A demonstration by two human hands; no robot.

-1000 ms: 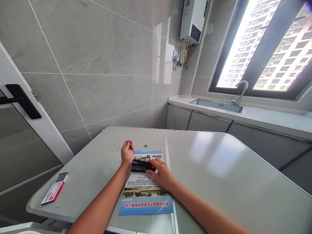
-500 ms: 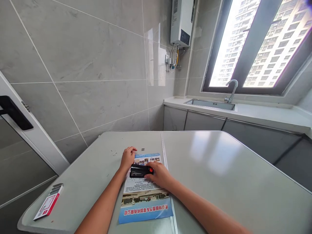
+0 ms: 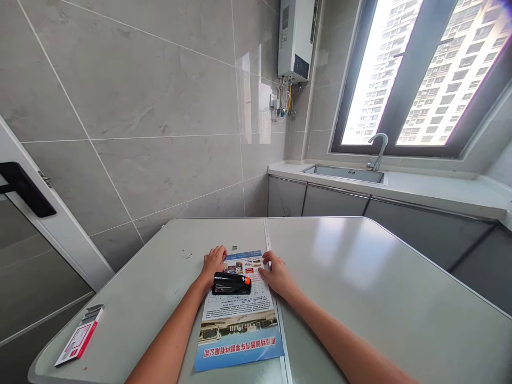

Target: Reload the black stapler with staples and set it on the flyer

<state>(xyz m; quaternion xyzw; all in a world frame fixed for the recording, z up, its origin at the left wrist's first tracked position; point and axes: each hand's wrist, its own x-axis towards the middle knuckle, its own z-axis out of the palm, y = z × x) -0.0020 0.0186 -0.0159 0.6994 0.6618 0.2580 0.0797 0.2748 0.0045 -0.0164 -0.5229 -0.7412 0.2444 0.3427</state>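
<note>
A colour leaflet (image 3: 238, 314) lies flat on the grey table (image 3: 360, 277), its blue band toward me. A black stapler (image 3: 231, 283) with an orange-red end lies across the leaflet's upper part, free of both hands. My left hand (image 3: 213, 262) rests at the leaflet's upper left corner with fingers stretched onto the paper, just behind the stapler. My right hand (image 3: 276, 274) lies open on the leaflet's upper right edge, right of the stapler's red end. A small strip of staples (image 3: 234, 247) sits just beyond the leaflet.
A red and white box (image 3: 79, 335) lies near the table's left front corner. A seam (image 3: 266, 240) splits the tabletop. Behind stand a counter with sink (image 3: 344, 173) and tap (image 3: 378, 148), a window, a wall-mounted water heater (image 3: 295, 40), and a door with black handle (image 3: 24, 189) at left.
My right hand has let go of the stapler and moved right onto the leaflet's edge, fingers spread. The stapler now lies alone on the paper. My left hand slid slightly onto the corner.
</note>
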